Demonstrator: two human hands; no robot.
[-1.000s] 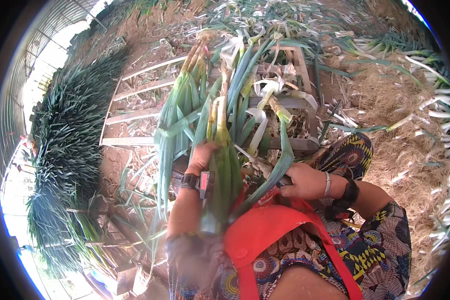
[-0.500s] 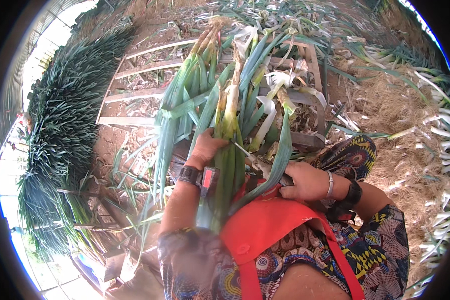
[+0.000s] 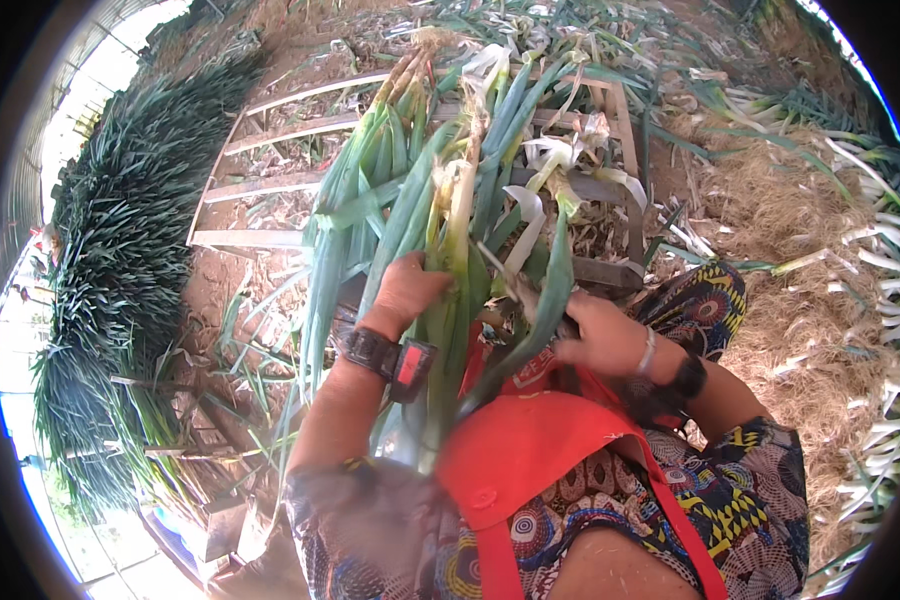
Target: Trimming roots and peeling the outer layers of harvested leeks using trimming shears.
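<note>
Leek (image 3: 458,205), one, pale-stalked and green-leaved, directly in front of the body, between the two hands. Long axis close to straight away from the chest: pale end farthest, leaves running back down to the lap, slight lean to the right at the far end.

Nearer hand: left hand (image 3: 407,292), in contact, thumb and fingers closed around the leaves just below the pale part. Right hand (image 3: 610,335), to the right and a little nearer the body, curled around the grip of a slim-tipped tool (image 3: 520,292), exact kind hard to tell. Tip pointing forward and left, just beside the right flank of the stalk; touching or apart, impossible to tell. Curved green leaf (image 3: 555,290) partly in front of the tool.

Beneath and beyond: slatted wooden frame (image 3: 250,239), with further leeks (image 3: 355,190) lying across to the left, roots outward. Below the slats, earth floor with pale scraps.

Room: tall bank of dark green leaves (image 3: 140,260) at left; straw-like root litter (image 3: 770,300) at right, edged by white stalks (image 3: 885,290); bright ribbed wall at far left. On the lap, red apron (image 3: 520,450).
</note>
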